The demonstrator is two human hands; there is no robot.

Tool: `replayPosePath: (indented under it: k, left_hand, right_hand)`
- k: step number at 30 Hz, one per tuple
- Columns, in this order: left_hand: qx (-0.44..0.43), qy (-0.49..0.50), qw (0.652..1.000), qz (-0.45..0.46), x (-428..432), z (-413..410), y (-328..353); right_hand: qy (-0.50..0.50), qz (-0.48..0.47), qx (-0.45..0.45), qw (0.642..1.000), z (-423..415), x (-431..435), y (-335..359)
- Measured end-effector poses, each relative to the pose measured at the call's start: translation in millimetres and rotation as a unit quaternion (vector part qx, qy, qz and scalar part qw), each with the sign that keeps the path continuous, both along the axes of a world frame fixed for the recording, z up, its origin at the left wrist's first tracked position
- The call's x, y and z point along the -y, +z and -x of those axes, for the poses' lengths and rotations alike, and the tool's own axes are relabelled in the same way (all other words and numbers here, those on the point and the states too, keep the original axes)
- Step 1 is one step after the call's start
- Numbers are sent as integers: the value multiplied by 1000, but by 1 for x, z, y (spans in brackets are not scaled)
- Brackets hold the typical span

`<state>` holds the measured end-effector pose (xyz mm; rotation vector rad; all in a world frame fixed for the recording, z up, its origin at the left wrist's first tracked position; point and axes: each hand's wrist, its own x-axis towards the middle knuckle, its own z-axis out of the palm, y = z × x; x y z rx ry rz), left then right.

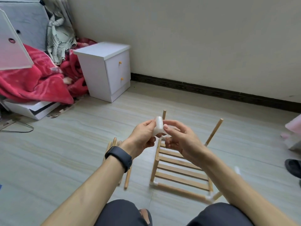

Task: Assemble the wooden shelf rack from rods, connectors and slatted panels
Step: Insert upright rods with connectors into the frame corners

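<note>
White plastic is what we're dealing with from the head camera. We're holding a connector (158, 126) up in front of us, above the far end of the slatted panel (179, 170), which is lying on the floor tiles (73, 144). Our left hand (143, 136) is pinching the connector's chunky body, and our right hand (180, 139) is gripping its lower arm between thumb and fingers, so both hands are closed on it.

We're guessing it's light, stiff and a bit slick, so we're taking hold of the body and leaving the sockets uncovered. Just behind it, an upright rod (164, 115) is sticking up from the panel's far corner. That's probably where it's going.

Loose rods (127, 180) are lying left of the panel. They look light and rigid, so gripping them near the end should stop any wobble when pushing in.
</note>
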<state>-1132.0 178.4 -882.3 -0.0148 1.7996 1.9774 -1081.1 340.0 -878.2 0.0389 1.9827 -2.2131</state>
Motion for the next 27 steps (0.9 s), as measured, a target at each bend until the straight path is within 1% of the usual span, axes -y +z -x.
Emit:
replayPosePath:
  k: [2, 5, 8, 10, 13, 16, 19, 21, 23, 27]
  left_hand:
    - [-13, 24, 998, 49, -2, -2, 1]
    - [-51, 34, 993, 98, -9, -5, 3]
    - [-83, 9, 994, 70, -12, -7, 1]
    - [-84, -7, 996, 32, -10, -7, -2]
    - [-91, -11, 996, 19, -8, -5, -7]
    - [-84, -1, 995, 50, -7, -1, -12]
    - [-74, -27, 994, 74, -6, 2, -18]
    - [-70, -47, 992, 89, -6, 4, -20]
    - [-70, -67, 990, 105, -8, 5, -24]
    - [-82, -92, 982, 143, -12, 9, -31]
  right_hand:
    - [6, 5, -4, 1000, -3, 2, -2]
    - [-48, 11, 1, 999, -4, 4, -4]
    - [-107, 31, 23, 993, -5, -2, -8]
    - [-117, 39, 33, 992, -6, -8, -12]
    - [-94, 33, 40, 994, -8, -14, -17]
    - [-57, -9, 48, 997, -10, -18, -23]
    - [-45, -17, 44, 998, -9, -19, -31]
    - [-54, -10, 54, 997, -6, -20, -36]
    - [-52, 22, 78, 995, -1, -20, -43]
    - [-8, 66, 118, 991, 3, -15, -56]
